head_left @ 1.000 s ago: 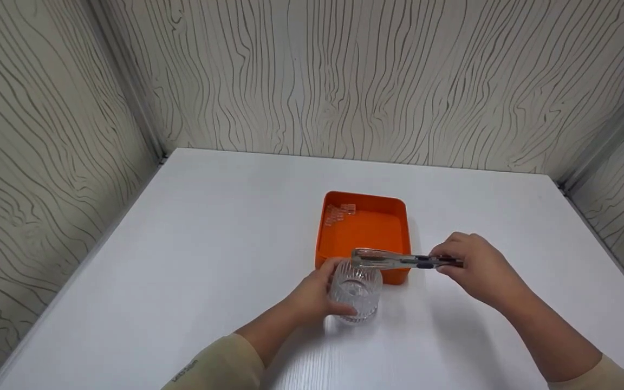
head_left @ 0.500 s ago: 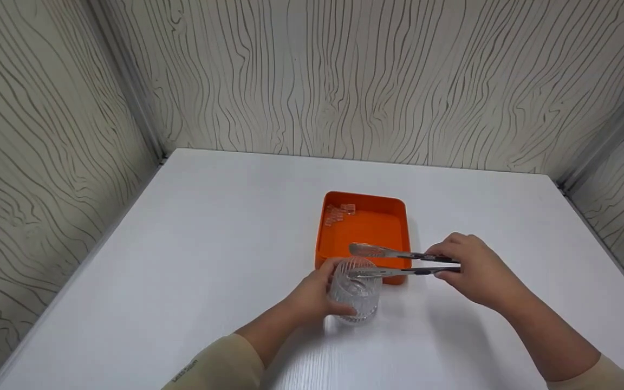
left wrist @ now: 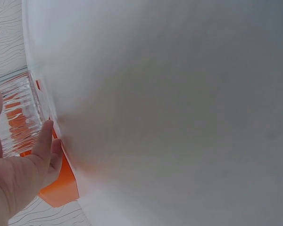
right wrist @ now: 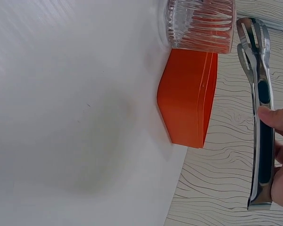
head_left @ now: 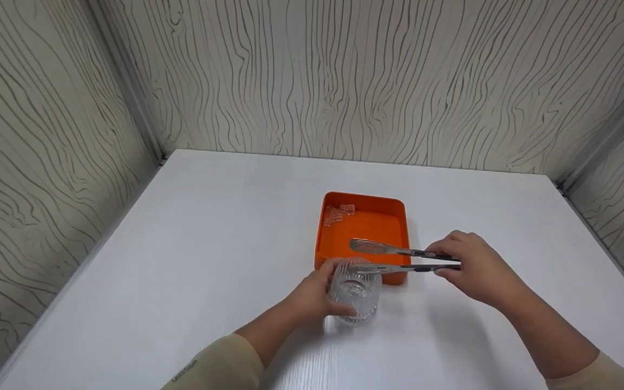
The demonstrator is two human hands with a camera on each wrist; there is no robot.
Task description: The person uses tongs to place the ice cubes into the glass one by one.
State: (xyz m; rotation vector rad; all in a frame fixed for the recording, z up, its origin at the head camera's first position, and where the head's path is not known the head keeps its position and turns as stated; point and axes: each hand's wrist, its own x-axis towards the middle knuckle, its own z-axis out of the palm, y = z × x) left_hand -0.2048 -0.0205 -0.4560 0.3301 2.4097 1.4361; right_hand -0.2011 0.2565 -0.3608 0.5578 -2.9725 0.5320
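Observation:
In the head view, my left hand (head_left: 309, 298) holds a clear ribbed drinking glass (head_left: 362, 306) from its left side, thumb in front and fingers behind. The glass stands upright on the table. My right hand (head_left: 477, 268) grips metal tongs (head_left: 407, 251) with dark handle grips. Their two arms are spread apart above the glass and nothing shows between the tips. Beyond the glass lies an orange tray (head_left: 374, 227); several small clear cubes (head_left: 335, 215) cluster in its far left corner. In the right wrist view the thumb presses the tongs (right wrist: 264, 141), beside the glass (right wrist: 200, 28).
The white tabletop (head_left: 225, 233) spreads around the tray and both hands. Wood-patterned panels (head_left: 312, 81) stand behind the table and along its sides. The near edge of the tray is partly covered by the glass and left fingers.
The tongs' arms were together over the glass a second ago and have spread apart. Since half a second ago they have risen slightly. The left hand and glass have stayed put.

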